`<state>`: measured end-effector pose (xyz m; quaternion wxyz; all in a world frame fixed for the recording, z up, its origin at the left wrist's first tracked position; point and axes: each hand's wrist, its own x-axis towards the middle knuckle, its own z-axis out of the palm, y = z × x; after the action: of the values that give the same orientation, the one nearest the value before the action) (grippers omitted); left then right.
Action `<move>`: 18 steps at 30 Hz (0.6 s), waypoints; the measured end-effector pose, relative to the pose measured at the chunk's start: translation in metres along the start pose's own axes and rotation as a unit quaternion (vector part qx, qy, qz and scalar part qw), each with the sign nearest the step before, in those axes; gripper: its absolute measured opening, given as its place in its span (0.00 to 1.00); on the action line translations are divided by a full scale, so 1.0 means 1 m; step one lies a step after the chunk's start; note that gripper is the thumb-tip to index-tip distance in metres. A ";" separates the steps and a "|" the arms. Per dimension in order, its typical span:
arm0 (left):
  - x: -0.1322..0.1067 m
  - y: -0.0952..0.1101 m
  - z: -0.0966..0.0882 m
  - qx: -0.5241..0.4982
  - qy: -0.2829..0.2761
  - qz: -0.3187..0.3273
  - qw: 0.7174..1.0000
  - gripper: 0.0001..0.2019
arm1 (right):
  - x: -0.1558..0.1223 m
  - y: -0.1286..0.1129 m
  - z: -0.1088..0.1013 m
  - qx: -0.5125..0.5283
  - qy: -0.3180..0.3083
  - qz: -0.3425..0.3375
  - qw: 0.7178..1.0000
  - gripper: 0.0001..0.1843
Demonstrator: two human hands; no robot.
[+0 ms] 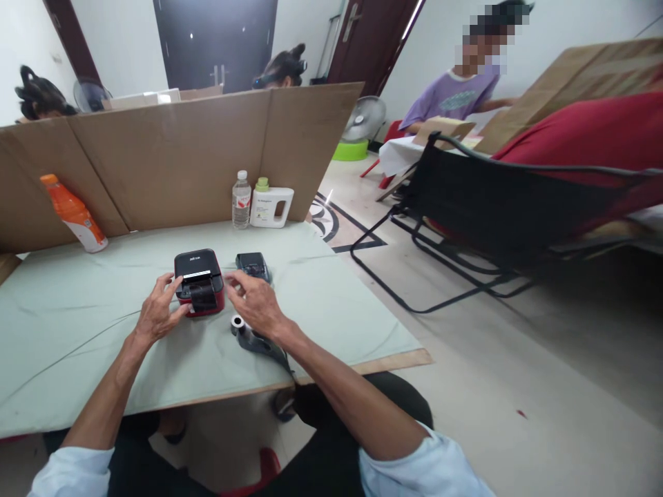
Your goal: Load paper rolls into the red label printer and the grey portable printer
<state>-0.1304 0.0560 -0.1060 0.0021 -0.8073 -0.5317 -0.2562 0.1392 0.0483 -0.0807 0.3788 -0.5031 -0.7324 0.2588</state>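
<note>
A black and red label printer [197, 266] stands on the pale green tabletop. My left hand [155, 308] is at its left side, thumb near the front edge and fingers near the top edge, spread apart. Just off the printer's right side is my right hand [255, 301], its thumb and forefinger bent but apart, with nothing visible between them. Behind that hand sits a small dark boxy device [253, 264], partly covered by it. Under my right wrist lies a dark grey handheld tool [262, 345], with a small roll with a white core [237, 323] at its end.
A cardboard screen [181, 159] runs along the table's back. Before it stand an orange bottle [75, 212], leaning, a clear water bottle [241, 200] and a white jug [272, 207]. Rightward are a black folding chair [497, 214], a fan [367, 117] and a seated person in purple [456, 96].
</note>
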 end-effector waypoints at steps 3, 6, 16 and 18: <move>0.000 0.001 0.002 0.003 0.005 -0.008 1.000 0.31 | 0.016 0.002 -0.009 -0.136 -0.074 -0.067 0.986 0.27; -0.001 0.000 0.004 0.003 0.012 -0.006 1.000 0.31 | 0.025 0.003 -0.008 -0.211 -0.146 -0.089 0.962 0.29; -0.002 0.004 0.006 0.010 0.015 -0.005 1.000 0.30 | 0.028 0.007 -0.007 -0.255 -0.181 -0.086 0.946 0.33; -0.002 0.005 0.006 0.012 0.010 -0.009 1.000 0.30 | 0.029 0.005 -0.007 -0.257 -0.186 -0.077 0.945 0.32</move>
<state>-0.1238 0.0537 -0.1103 0.0148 -0.7996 -0.5420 -0.2582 0.1414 0.0774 -0.0723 0.1120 -0.4687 -0.8678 0.1210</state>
